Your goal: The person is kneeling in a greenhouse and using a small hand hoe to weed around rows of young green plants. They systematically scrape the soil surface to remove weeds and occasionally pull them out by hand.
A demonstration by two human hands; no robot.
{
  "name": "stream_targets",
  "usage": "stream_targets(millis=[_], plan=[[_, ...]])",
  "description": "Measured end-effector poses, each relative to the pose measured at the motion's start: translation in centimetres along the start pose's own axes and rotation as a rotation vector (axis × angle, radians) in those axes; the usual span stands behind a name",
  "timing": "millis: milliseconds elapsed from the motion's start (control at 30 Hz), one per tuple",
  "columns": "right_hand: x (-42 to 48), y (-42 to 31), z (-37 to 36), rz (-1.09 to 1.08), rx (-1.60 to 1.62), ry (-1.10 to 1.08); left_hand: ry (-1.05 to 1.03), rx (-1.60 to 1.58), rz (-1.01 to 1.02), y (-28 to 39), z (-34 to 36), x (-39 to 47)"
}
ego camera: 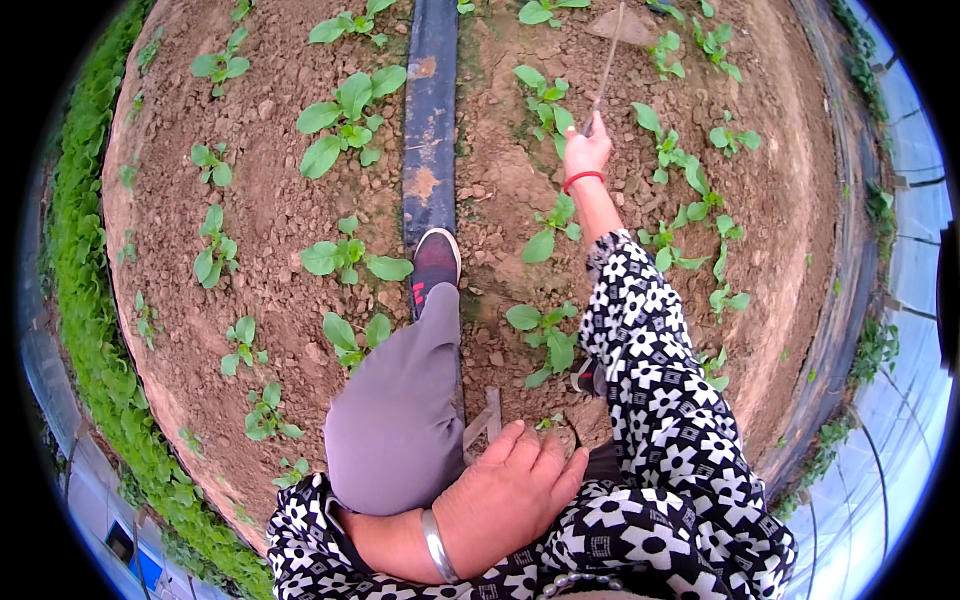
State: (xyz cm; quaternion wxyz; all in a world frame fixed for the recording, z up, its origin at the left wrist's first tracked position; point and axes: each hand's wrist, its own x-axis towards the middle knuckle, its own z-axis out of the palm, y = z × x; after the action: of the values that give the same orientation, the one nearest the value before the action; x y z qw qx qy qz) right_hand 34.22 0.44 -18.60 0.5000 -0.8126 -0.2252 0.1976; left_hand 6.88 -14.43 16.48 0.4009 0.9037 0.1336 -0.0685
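Observation:
My right hand (589, 150), with a red cord at the wrist, grips the thin handle (611, 60) of a hoe. The hoe's flat, soil-coloured blade (621, 27) rests on the soil at the top, right of centre. Leafy green seedlings (546, 97) stand just left of this hand, and others (664, 146) to its right. My left hand (517, 480), with a silver bangle, lies low across my lap, fingers together and bent. Its palm is hidden, so whether it holds anything is unclear.
A black drip-irrigation strip (430, 112) runs up the bed, with my shoe (436, 259) on it. Rows of seedlings (351, 120) flank it. Dense green plants (90, 247) line the left edge. Dark plastic film (847, 150) and greenhouse sheeting (919, 262) lie at right.

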Motion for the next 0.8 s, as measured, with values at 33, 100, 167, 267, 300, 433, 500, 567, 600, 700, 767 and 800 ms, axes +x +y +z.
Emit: stream_targets(millis=[33, 100, 167, 267, 300, 433, 500, 567, 600, 700, 767, 800], plan=[[-1.6, -0.7, 0.5, 0.008, 0.038, -0.142, -0.009, -0.008, -0.014, -0.2, -0.1, -0.2], [-4.6, 1.2, 2.4, 0.016, -0.014, -0.038, -0.023, -0.02, 0.006, -0.2, -0.5, -0.3], [-8.9, 1.5, 3.8, 0.069, -0.062, -0.102, -0.026, -0.038, -0.025, -0.5, -0.6, -0.5], [-9.6, 1.2, 3.5, 0.175, 0.035, -0.195, -0.012, -0.038, -0.029, -0.7, -0.5, -1.0], [-9.3, 1.2, 3.2, 0.189, 0.119, -0.205, -0.011, -0.049, -0.031, -0.7, -0.5, -1.1], [-7.5, 1.0, 2.7, 0.144, 0.142, -0.134, -0.005, -0.055, -0.029, -0.6, -0.6, -1.3], [-6.9, 0.7, 2.5, 0.165, 0.178, -0.112, -0.005, -0.048, -0.027, -0.6, -0.6, -1.3], [-8.1, 0.4, 3.3, 0.145, 0.165, -0.104, -0.009, -0.052, -0.031, -0.7, -0.7, -1.2], [-8.6, 0.6, 3.4, 0.082, 0.125, -0.08, -0.008, -0.049, -0.012, -0.7, -0.8, -0.9], [-12.0, 0.2, 3.5, 0.103, -0.015, -0.169, -0.001, -0.051, -0.011, -0.6, -0.6, -0.9], [-11.8, -0.4, 3.2, 0.16, 0.056, -0.189, 0.002, -0.058, -0.013, -0.6, -0.3, -0.9], [-11.0, -0.5, 2.8, 0.188, 0.086, -0.201, 0.003, -0.063, -0.017, -0.6, -0.3, -0.8]])
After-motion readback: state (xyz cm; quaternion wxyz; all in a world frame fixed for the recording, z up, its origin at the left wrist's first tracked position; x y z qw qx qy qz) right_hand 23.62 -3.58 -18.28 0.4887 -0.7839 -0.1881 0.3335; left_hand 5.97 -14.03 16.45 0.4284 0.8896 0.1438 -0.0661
